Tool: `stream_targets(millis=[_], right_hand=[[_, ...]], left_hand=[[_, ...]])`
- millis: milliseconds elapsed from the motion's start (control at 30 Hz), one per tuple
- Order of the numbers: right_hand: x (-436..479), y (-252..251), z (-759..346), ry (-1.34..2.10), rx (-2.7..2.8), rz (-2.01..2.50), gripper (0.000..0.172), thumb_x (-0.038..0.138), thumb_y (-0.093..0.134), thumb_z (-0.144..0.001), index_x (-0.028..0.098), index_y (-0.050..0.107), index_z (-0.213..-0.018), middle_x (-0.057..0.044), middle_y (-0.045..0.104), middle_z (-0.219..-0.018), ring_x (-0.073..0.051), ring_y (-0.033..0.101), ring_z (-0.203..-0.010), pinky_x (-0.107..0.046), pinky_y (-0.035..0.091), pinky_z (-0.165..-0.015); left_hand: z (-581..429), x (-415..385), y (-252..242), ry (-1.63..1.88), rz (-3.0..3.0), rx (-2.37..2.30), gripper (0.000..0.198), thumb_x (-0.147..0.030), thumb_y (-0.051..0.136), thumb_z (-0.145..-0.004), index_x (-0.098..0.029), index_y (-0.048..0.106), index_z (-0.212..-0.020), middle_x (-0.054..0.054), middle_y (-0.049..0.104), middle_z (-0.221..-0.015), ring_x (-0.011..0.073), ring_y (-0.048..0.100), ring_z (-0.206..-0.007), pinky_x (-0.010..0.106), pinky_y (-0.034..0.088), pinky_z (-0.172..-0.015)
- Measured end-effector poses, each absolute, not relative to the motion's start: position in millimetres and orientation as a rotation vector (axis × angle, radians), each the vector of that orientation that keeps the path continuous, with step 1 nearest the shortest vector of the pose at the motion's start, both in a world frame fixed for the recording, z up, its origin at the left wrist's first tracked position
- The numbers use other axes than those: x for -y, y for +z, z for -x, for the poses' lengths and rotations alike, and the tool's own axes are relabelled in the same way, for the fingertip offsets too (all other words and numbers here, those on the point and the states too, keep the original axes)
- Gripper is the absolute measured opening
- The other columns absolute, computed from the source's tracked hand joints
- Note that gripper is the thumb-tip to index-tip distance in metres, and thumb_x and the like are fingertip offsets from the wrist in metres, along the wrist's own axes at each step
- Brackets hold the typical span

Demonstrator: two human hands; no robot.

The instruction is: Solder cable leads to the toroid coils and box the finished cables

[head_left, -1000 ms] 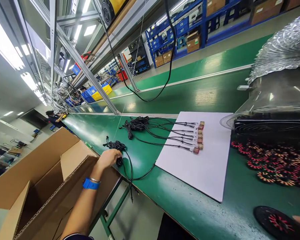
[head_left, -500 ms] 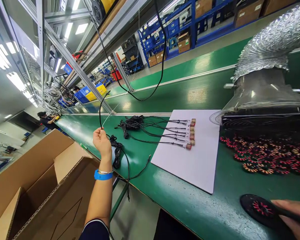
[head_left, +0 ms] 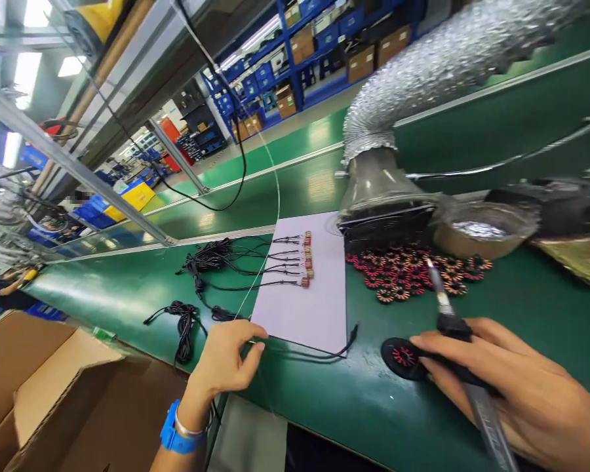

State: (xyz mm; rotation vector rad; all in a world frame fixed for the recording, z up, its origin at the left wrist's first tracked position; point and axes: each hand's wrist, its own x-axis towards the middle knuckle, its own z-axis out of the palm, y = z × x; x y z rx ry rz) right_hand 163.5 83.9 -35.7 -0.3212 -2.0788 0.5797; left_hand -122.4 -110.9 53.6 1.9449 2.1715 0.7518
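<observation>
My left hand point(head_left: 229, 362) pinches a black cable point(head_left: 319, 352) at the near edge of the green belt point(head_left: 128, 288); the cable's free end lies past the corner of a white sheet point(head_left: 307, 308). My right hand point(head_left: 511, 387) is closed round a soldering iron point(head_left: 455, 328) with its tip pointing up and away. Its fingers also rest on a round black part with a red coil point(head_left: 402, 357) lying on the belt. On the sheet, several black leads end in small copper-red coils point(head_left: 305, 259).
A heap of red and black coils point(head_left: 413, 272) lies under a fume hood point(head_left: 383, 203) with a silver flexible duct point(head_left: 452, 59). A solder pot point(head_left: 482, 229) stands to the right. Another cable bundle point(head_left: 183, 321) lies on the belt. An open cardboard box point(head_left: 39, 393) stands at lower left.
My left hand came down from holding the cable up and now pinches it by the sheet. My right hand with the iron came into full view as my head turned right.
</observation>
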Motion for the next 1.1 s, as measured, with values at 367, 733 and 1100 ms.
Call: stream_targets(millis=[367,733,1100], right_hand=[[-86.2,-29.2,-164.8,0.482,2.216,0.233,0.031,0.005,0.054,-0.086,0.016,0.055,-0.114,-0.004,0.059,-0.071,-0.018,0.045,-0.064,-0.032,0.043,-0.063],[-82.3,-22.3,-156.9,0.601,2.055,0.317,0.023,0.011,0.052,-0.087,0.021,0.057,-0.108,-0.004,0.067,-0.081,-0.016,0.058,-0.066,-0.031,0.05,-0.067],[-85.7,14.0,-128.4,1.112,1.953,0.422,0.028,0.009,0.052,-0.082,0.022,0.049,-0.106,0.002,0.06,-0.077,-0.01,0.056,-0.061,-0.021,0.047,-0.058]], left_hand=[[29.2,17.2,34.7,0.123,-1.894,-2.102,0.021,-0.033,0.052,-0.089,-0.022,0.066,-0.099,0.004,0.074,-0.09,0.0252,0.068,-0.08,0.032,0.044,-0.065],[30.7,3.6,39.0,0.296,-1.685,-2.097,0.013,-0.026,0.054,-0.085,-0.021,0.065,-0.084,-0.006,0.045,-0.05,0.0127,0.043,-0.05,0.024,0.024,-0.051],[42.0,-14.6,53.2,0.76,-1.698,-1.766,0.025,-0.035,0.05,-0.09,-0.017,0.063,-0.078,-0.004,0.043,-0.059,0.0121,0.041,-0.058,0.024,0.03,-0.056]])
